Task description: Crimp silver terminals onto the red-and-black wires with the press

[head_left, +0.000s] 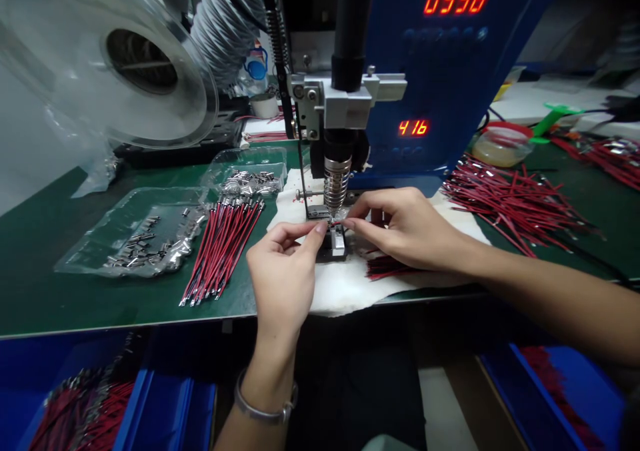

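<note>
Under the tip of a soldering machine (337,178), my left hand (285,264) and my right hand (410,231) meet from either side, both in a pinch. A short stretch of red and dark wire (336,223) shows between the fingertips, at the right hand's end. Whatever sits in the left fingertips is too small and covered to name. Just below them is a small metal fixture (338,239). Beneath my right hand lies a bundle of red and black wires (387,266), partly hidden, on a white cloth (335,294).
Left of my hands stand a clear plastic tray (75,254) of small metal cylinders, a second tray (215,164) and a row of red wires (220,251). More wires (515,201) pile at right. Blue bins (165,404) sit below the green table edge. A large clear reel (195,104) stands behind.
</note>
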`<action>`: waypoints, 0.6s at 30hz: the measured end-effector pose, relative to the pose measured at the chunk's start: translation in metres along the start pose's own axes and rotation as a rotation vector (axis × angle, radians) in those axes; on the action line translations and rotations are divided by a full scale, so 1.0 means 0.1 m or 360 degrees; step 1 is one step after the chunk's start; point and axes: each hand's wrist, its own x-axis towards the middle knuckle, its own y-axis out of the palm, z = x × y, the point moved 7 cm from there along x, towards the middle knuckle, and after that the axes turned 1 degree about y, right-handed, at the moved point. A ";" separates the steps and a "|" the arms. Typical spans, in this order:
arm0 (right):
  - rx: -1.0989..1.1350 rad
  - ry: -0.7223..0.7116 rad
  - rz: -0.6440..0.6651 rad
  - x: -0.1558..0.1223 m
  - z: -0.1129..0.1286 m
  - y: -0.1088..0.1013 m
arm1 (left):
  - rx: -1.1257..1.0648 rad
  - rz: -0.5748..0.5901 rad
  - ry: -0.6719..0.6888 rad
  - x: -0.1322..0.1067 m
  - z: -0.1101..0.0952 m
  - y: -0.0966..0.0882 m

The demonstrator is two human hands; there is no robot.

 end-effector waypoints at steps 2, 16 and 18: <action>0.0009 0.0014 0.0003 0.00 0.00 0.00 | -0.0006 0.0001 0.0001 0.00 0.00 0.00; 0.0038 -0.0013 0.0006 0.00 0.00 0.01 | -0.0006 0.0003 -0.0006 0.00 0.01 -0.01; 0.0043 -0.0016 0.0008 0.00 0.01 0.01 | -0.0001 0.0000 -0.0015 -0.01 0.01 -0.01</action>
